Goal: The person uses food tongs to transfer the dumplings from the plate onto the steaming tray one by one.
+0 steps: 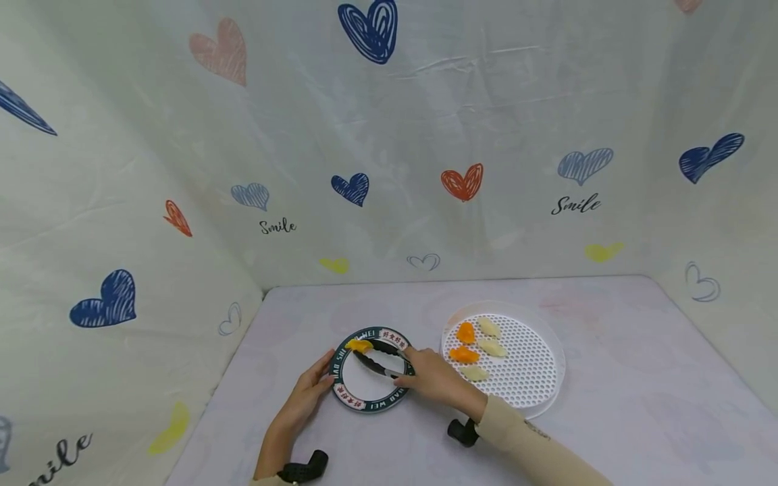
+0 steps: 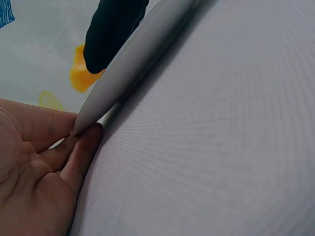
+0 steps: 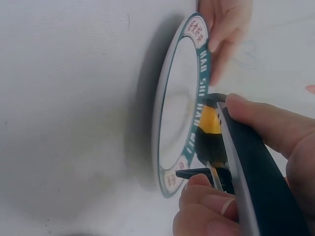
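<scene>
My left hand (image 1: 306, 396) pinches the left edge of a round white plate (image 1: 367, 389) with a dark green, lettered rim. In the left wrist view, fingers lie above and below the plate's edge (image 2: 123, 73). My right hand (image 1: 436, 379) grips a pair of tongs (image 3: 256, 172) with black tips and metal arms. Between those tips is a yellow-orange food piece (image 1: 358, 345), over the plate's upper left rim. The right wrist view shows this same piece (image 3: 210, 120) clasped by the tongs. Whether it touches the plate I cannot tell.
Right of the plate lies a round white perforated tray (image 1: 529, 364). On its left side are two orange pieces (image 1: 464, 354) and three pale, dumpling-shaped pieces (image 1: 492, 347). A heart-printed curtain (image 1: 413, 135) stands behind the table (image 1: 638, 405).
</scene>
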A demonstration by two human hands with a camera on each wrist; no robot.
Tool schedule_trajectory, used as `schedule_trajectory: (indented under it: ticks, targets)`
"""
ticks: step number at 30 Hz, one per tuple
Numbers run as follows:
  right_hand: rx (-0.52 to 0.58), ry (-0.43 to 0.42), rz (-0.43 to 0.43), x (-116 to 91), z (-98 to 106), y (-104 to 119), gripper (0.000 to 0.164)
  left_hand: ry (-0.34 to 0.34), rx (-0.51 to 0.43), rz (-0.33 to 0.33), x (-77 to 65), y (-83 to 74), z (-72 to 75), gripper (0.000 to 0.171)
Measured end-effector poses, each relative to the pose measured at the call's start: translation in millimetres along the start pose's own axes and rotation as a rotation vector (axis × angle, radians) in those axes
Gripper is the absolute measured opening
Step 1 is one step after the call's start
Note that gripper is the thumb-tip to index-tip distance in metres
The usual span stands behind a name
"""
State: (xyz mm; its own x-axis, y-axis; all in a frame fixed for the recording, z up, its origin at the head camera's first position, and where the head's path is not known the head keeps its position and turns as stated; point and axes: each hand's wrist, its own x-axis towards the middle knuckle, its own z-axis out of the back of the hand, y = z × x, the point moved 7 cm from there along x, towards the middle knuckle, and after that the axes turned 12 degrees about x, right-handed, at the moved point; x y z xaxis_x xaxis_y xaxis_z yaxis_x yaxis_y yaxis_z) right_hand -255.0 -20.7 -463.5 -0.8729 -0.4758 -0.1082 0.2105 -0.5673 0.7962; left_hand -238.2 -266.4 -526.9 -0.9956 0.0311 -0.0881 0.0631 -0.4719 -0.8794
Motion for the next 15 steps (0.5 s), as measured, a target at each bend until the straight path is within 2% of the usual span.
schedule_trajectory:
  ticks: [7,15]
  targets:
    - [0.044,0.008,0.053,-18.4,14.7,4.3,0.063,-0.008,0.011,0.033,0.8,0.7,0.7,0.056]
    - [0.079,0.013,0.098,-44.9,42.0,4.8,0.066,-0.013,0.023,0.013,-0.8,1.5,-1.0,0.056]
